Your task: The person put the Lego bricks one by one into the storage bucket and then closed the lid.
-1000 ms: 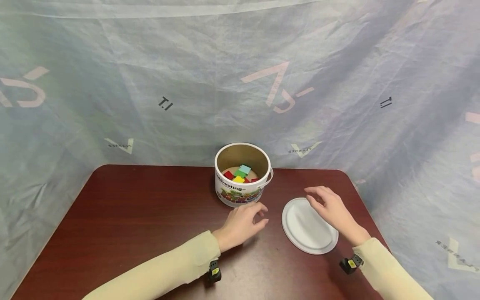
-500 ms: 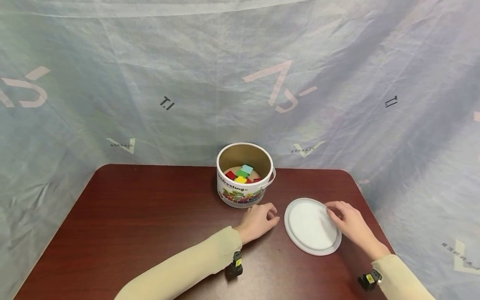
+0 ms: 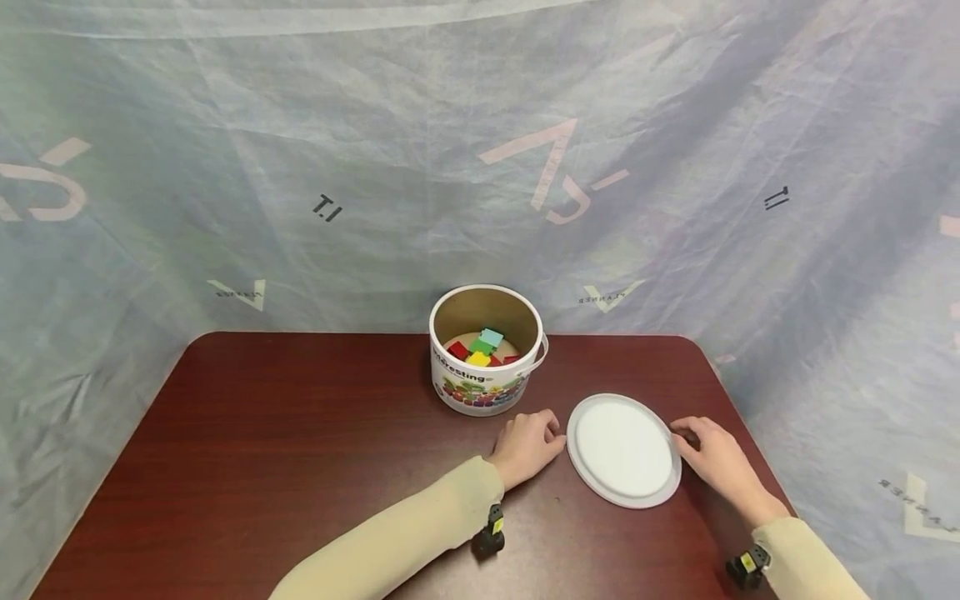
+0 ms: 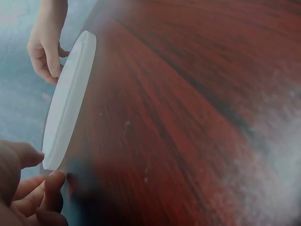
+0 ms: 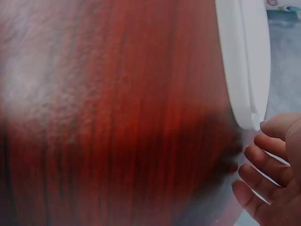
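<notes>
A round white lid [image 3: 624, 446] lies flat on the table, its raised centre facing up. At its left rim is my left hand [image 3: 525, 447], fingers loosely bent; in the left wrist view the thumb tip [image 4: 38, 158] and a fingertip [image 4: 58, 175] are right by the lid's edge. My right hand [image 3: 716, 458] is at the opposite rim. Seen from the right wrist, the right thumb [image 5: 277, 125] meets the lid's edge while the other fingers [image 5: 265, 165] spread loosely below it. Neither hand grips the lid.
A white bucket [image 3: 480, 392] with a printed fruit label and a handle stands behind the left hand, at the back of the dark red wooden table [image 3: 285, 433]. Several red, green, yellow and light blue blocks [image 3: 480, 346] lie inside it. Grey cloth [image 3: 375, 167] hangs around the table.
My left hand has moved right to the lid's left rim. The right hand has come off from over the lid, moving right and toward me to its right rim. The lid has hardly shifted.
</notes>
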### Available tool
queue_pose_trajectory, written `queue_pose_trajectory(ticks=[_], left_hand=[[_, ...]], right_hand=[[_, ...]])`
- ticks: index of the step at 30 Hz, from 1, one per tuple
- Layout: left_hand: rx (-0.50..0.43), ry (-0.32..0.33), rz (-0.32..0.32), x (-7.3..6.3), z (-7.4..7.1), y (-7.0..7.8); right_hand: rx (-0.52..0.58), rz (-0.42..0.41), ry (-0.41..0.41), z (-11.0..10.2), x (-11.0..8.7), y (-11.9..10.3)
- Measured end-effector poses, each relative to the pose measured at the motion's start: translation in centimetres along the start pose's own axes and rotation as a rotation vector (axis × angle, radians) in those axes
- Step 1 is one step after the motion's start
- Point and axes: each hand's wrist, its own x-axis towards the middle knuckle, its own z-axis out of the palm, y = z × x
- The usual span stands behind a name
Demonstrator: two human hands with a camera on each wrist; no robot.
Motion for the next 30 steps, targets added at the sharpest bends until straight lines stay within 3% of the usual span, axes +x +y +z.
queue_pose_trajectory(ticks=[5, 17, 25, 30], left_hand=[[0.007, 0.017, -0.008, 0.2, 0.6, 0.3], [0.054, 0.03, -0.012, 0.6, 1.6, 0.9], [0.018, 0.006, -0.058, 0.9, 1.8, 1.1], [0.065, 0.028, -0.034, 0.8, 2.0, 1.1]], right_hand=[[-0.016, 0.026, 0.013, 0.3, -0.1, 0.3], [-0.033, 0.093, -0.058, 0.0, 0.0, -0.2], [-0.078, 0.101, -0.037, 0.2, 0.1, -0.7], [-0.1, 0.102, -0.009, 0.3, 0.1, -0.6]])
